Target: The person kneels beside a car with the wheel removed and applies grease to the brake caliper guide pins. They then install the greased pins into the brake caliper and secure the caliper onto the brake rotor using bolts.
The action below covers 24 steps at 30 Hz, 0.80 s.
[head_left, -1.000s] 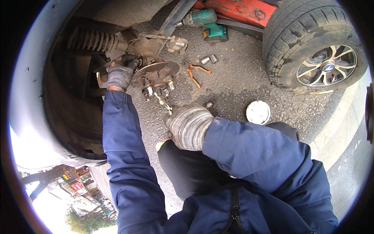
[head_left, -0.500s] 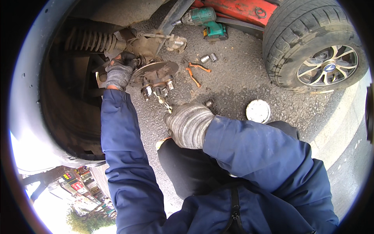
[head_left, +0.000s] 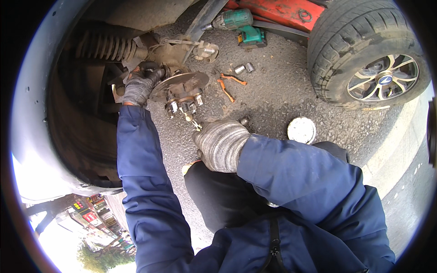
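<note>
A worn brake disc (head_left: 178, 85) with its studded hub (head_left: 184, 103) hangs in the open wheel arch (head_left: 86, 136) of a silver car. My left hand (head_left: 142, 83), in a grey knit glove with dark fingers, is curled behind the disc's left edge; what its fingers grip is hidden. In front of the hub, my gloved right hand (head_left: 222, 142) is closed with its back toward me. A small pale metal piece (head_left: 196, 124) shows between its fingertips and the hub's end. Its fingers hide what it holds.
Orange-handled pliers (head_left: 227, 86) and two metal sockets (head_left: 244, 68) lie on the asphalt. Beyond are a green cordless impact wrench (head_left: 233, 19) and a red jack (head_left: 277, 11). A removed wheel (head_left: 368, 59) lies at right, near a round white lid (head_left: 301, 129). A coil spring (head_left: 104, 47) sits above left.
My left hand has shifted slightly and turned behind the disc. My right hand has stayed almost in place at the hub's end.
</note>
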Each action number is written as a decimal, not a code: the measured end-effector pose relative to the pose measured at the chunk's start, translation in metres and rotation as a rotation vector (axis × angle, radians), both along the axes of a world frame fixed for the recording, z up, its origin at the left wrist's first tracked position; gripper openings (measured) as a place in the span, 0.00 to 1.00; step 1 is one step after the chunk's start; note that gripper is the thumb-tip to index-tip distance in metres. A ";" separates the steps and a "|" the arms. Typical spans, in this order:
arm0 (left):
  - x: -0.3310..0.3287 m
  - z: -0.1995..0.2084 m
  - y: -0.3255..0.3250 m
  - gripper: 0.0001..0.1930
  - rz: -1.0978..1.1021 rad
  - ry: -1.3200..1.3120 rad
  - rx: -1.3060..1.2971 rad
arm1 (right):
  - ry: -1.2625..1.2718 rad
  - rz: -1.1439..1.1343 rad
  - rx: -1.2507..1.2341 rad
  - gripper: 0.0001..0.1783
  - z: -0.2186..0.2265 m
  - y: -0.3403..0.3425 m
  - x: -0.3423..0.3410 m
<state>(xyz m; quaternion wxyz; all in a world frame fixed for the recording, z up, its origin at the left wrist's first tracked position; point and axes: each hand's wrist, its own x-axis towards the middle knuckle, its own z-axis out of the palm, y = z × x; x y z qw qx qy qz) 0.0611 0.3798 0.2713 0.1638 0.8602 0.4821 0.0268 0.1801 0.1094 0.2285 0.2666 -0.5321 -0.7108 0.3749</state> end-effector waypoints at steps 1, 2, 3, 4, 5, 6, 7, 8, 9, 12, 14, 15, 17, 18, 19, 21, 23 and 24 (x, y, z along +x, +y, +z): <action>0.004 -0.003 0.003 0.18 0.067 0.237 0.275 | 0.002 -0.002 -0.001 0.15 0.000 0.000 0.000; 0.005 -0.004 0.005 0.19 0.056 0.257 0.243 | -0.002 0.009 -0.018 0.15 0.000 0.001 0.000; 0.007 -0.003 0.007 0.20 0.047 0.276 0.212 | -0.007 0.020 -0.036 0.15 0.000 0.001 -0.001; 0.008 -0.002 0.009 0.21 0.030 0.277 0.186 | -0.012 0.031 -0.053 0.15 0.001 0.001 -0.001; 0.008 0.001 0.010 0.20 -0.060 0.332 0.194 | -0.009 0.030 -0.058 0.15 0.001 0.002 -0.001; 0.008 0.002 0.009 0.20 -0.089 0.275 0.094 | -0.006 0.027 -0.061 0.15 0.002 0.002 -0.001; 0.008 0.004 0.007 0.20 -0.126 0.191 0.009 | -0.008 0.027 -0.058 0.15 0.002 0.002 -0.001; 0.008 0.005 0.005 0.19 -0.142 0.129 -0.080 | -0.002 0.027 -0.073 0.15 0.002 0.002 0.000; 0.008 0.006 0.003 0.19 -0.142 0.095 -0.055 | -0.001 0.031 -0.081 0.15 0.002 0.002 0.000; 0.012 0.002 -0.001 0.19 -0.056 0.181 0.096 | -0.004 0.034 -0.073 0.16 0.003 0.002 0.001; 0.018 -0.004 0.002 0.18 0.044 0.393 0.309 | -0.010 0.043 -0.074 0.17 0.004 0.001 0.001; 0.019 -0.004 0.005 0.18 0.003 0.372 0.273 | -0.015 0.047 -0.082 0.17 0.004 0.001 0.002; 0.014 -0.005 0.009 0.18 -0.023 0.389 0.250 | -0.019 0.048 -0.096 0.17 0.005 0.001 0.002; 0.011 -0.007 0.011 0.18 -0.035 0.392 0.239 | -0.017 0.045 -0.100 0.17 0.006 0.001 0.003; 0.009 -0.004 0.017 0.19 -0.130 0.307 0.108 | -0.024 0.055 -0.107 0.17 0.006 0.002 0.003; 0.001 -0.007 0.018 0.18 -0.243 0.090 -0.036 | -0.027 0.047 -0.121 0.17 0.006 0.003 0.004; -0.002 -0.008 0.020 0.20 -0.148 0.015 -0.154 | -0.039 0.055 -0.131 0.17 0.004 0.004 0.003; 0.000 -0.008 0.021 0.22 -0.120 0.195 -0.020 | -0.043 0.061 -0.134 0.17 0.003 0.005 0.002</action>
